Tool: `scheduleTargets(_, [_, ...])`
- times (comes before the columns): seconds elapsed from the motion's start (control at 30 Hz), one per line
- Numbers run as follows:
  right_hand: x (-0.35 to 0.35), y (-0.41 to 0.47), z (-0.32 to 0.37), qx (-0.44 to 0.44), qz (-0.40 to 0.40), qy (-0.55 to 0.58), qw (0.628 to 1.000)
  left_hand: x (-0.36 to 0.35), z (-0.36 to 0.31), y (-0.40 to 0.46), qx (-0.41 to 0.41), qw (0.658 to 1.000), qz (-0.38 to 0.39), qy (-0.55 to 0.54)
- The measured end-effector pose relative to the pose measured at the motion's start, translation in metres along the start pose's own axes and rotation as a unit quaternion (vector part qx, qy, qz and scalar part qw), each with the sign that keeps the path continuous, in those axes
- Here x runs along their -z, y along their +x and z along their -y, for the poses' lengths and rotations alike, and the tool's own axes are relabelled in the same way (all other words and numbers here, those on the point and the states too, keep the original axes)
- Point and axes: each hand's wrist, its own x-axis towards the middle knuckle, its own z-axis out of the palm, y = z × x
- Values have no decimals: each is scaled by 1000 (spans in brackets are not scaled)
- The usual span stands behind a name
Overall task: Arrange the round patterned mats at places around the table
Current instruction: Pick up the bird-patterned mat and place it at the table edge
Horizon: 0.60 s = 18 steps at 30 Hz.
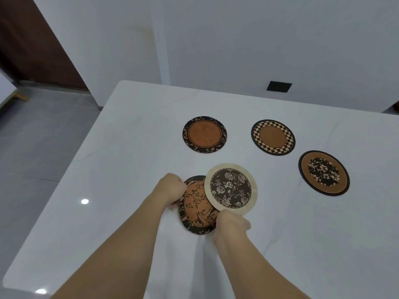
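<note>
Three round mats lie flat on the white table (121,160): a leaf-bordered brown mat (204,134) at the far left, a checker-bordered mat (273,137) to its right, and a tan mat with a dark floral centre (323,173) at the right. Near me, my left hand (171,188) grips the left edge of an orange branch-patterned mat (195,203). My right hand (232,225) pinches the near edge of a cream-rimmed rose mat (231,188), which overlaps the orange mat's right side and hides part of it.
The table's left edge drops to a grey tiled floor (38,147). A white wall (237,39) runs close behind the far edge, with a dark socket plate (279,86). A brown door (28,44) stands at the far left.
</note>
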Motion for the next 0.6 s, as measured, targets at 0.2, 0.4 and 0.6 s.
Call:
scheduleTargets(0.2, [12, -17, 14, -35, 58, -30, 997, 28, 12, -51, 95, 975, -27, -198])
scheduleTargets(0.4, [41, -39, 8, 46, 171, -239, 955, 33, 56, -117, 71, 977, -42, -198])
scheduleTargets(0.6, [80, -42, -28, 148, 201, -399, 882, -13, 104, -140, 74, 985, -45, -149])
